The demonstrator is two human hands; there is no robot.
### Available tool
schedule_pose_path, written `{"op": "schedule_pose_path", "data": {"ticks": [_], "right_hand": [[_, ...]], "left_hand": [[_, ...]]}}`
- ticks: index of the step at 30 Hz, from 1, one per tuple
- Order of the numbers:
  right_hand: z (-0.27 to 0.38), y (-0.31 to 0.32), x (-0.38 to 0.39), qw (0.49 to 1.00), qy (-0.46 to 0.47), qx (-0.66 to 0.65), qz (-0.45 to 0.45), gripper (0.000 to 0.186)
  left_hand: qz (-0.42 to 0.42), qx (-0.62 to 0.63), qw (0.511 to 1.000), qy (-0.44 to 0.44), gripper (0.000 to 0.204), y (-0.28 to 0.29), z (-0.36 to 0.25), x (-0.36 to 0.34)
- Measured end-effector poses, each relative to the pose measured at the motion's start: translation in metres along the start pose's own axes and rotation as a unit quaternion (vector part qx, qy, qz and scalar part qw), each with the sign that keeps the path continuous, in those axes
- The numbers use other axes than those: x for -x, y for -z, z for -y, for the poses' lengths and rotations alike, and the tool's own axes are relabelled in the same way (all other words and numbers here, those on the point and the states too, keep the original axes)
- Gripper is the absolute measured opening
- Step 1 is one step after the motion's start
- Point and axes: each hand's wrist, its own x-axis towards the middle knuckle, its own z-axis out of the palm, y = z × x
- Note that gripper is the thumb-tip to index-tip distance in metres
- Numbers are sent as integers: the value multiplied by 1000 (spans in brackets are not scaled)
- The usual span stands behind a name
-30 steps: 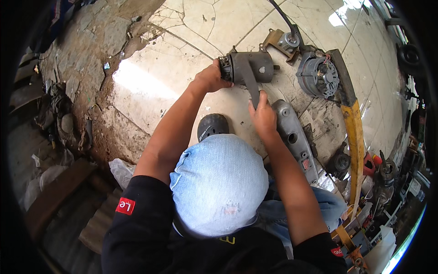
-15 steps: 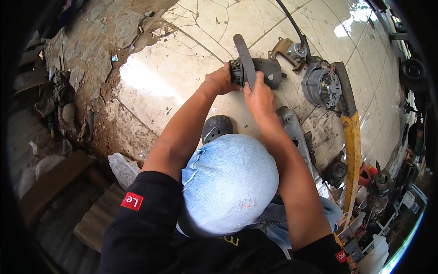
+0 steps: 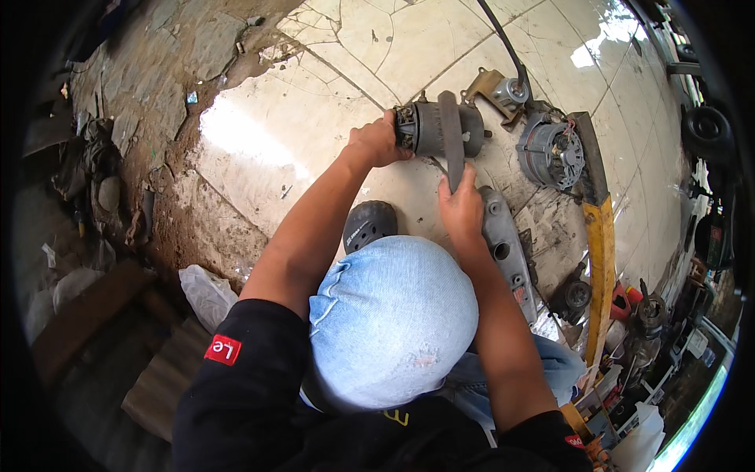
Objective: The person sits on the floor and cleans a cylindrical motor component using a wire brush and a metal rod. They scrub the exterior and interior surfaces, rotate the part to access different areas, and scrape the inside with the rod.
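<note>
A dark cylindrical electric motor lies on its side on the tiled floor, its shaft stub pointing right. My left hand is closed round its left end, where the casing has openings. A flat dark metal band crosses over the motor's right half. My right hand pinches the near end of that band, in front of the motor. A thin end shows beside the right fingers, below the casing. How the band runs under the motor is hidden.
To the right lie a grey alternator, a brown bracket with a round part, and a long yellow bar. A grey metal arm lies beside my right forearm. At the left are broken ground and a white plastic bag.
The band has moved right along the motor and its far end has come down nearer. My right hand has drawn back toward me with it; my left hand stays on the motor.
</note>
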Motion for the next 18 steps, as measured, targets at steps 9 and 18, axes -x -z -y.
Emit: {"op": "schedule_pose_path", "data": {"ticks": [9,18], "right_hand": [[-11,25,-12,998,13,65,-8,46],[-30,52,-16,996,-59,-19,-67,44]], "left_hand": [[8,-15,1000,6,85,-1,-1,4],[-12,50,999,5,96,-18,3,6]]}}
